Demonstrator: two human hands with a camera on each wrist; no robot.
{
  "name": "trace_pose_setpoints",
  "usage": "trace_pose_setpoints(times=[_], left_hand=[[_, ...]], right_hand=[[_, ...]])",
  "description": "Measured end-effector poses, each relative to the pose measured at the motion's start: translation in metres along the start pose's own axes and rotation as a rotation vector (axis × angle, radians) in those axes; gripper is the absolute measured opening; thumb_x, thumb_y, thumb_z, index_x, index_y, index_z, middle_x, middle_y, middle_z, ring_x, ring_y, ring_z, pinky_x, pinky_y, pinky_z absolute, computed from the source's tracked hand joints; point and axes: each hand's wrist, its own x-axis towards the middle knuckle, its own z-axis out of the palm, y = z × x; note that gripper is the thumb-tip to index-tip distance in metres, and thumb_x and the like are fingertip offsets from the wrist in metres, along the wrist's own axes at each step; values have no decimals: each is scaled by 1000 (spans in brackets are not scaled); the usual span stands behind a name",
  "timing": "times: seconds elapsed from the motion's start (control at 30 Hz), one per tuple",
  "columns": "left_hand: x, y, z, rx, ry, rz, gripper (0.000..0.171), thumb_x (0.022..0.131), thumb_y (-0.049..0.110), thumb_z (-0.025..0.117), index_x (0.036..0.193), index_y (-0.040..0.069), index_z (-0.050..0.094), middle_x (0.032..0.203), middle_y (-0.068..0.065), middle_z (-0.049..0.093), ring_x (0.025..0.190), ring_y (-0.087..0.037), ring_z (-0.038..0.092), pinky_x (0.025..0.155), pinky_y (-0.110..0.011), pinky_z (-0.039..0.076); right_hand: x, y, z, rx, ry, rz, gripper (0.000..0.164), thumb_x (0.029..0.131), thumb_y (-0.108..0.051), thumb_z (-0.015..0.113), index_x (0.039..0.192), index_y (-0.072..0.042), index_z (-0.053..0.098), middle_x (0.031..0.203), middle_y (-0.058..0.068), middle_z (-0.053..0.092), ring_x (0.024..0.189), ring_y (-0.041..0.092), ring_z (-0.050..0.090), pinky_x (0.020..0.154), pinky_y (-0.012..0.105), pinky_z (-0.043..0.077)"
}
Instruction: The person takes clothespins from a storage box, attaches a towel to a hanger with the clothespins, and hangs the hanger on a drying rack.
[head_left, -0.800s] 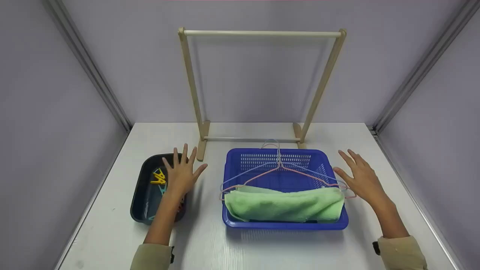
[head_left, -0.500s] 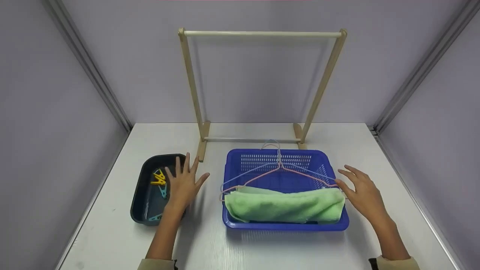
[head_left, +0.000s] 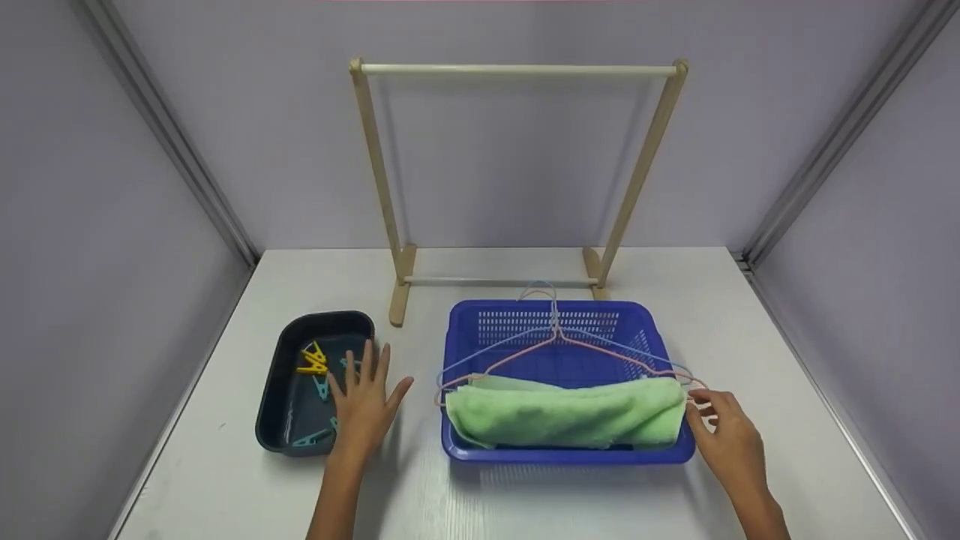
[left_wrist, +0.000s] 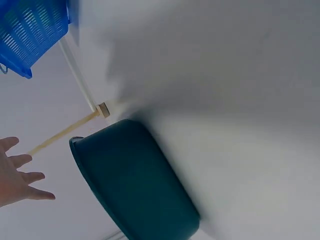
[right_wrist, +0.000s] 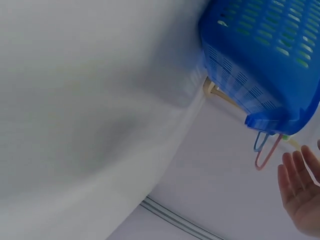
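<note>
My right hand is at the right end of a pink hanger and a blue hanger, with thumb and fingers bent around a gap close to the hanger ends. A folded light green towel hangs over both hangers, which lie across a blue plastic basket. In the right wrist view the hanger ends stick out past the basket rim, just off the fingertips. My left hand, fingers spread and holding nothing, hovers over the right side of a dark green tub. Yellow clothespins and teal ones lie inside, some hidden by that hand.
Behind the basket stands a wooden rack with a white top bar and a lower bar near the table. The hanger hooks rise over the basket's back rim. Grey panels enclose the white table at the back and both sides.
My right hand has come down and toward me to the hanger ends, its fingers bending more. The left hand has drawn back toward me, still spread. Basket, towel and hangers stay in place.
</note>
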Motion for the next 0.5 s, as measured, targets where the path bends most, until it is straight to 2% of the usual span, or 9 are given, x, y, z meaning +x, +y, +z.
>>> trace_pose_setpoints(times=[0.07, 0.2, 0.4, 0.5], left_hand=[[-3, 0, 1, -2, -9, -7, 70, 90, 52, 48, 143, 8, 33, 147, -19, 21, 132, -45, 13, 99, -66, 3], [-7, 0, 2, -10, -34, -19, 70, 90, 51, 48, 143, 9, 32, 148, -19, 19, 132, -44, 12, 99, -66, 4], [-12, -2, 3, -43, -33, -42, 70, 90, 49, 50, 143, 8, 31, 148, -19, 18, 133, -44, 9, 99, -65, 2], [-14, -5, 3, -54, -32, -50, 69, 90, 49, 50, 143, 8, 31, 148, -19, 18, 133, -43, 8, 99, -65, 1]], right_hand=[[-4, 1, 2, 10, -46, 26, 22, 84, -8, 63, 105, -1, 60, 97, 10, 60, 78, 27, 62, 67, 44, 51], [-10, 1, 8, 39, -96, 51, 29, 85, -7, 62, 113, 0, 55, 103, 15, 58, 81, 29, 62, 69, 45, 51], [-13, 2, 17, 58, -79, 61, 32, 82, -2, 63, 112, 1, 51, 105, 18, 56, 83, 32, 61, 68, 45, 51], [-14, 3, 19, 45, -44, 47, 34, 81, -1, 65, 111, 2, 51, 104, 18, 54, 86, 33, 59, 69, 46, 51]])
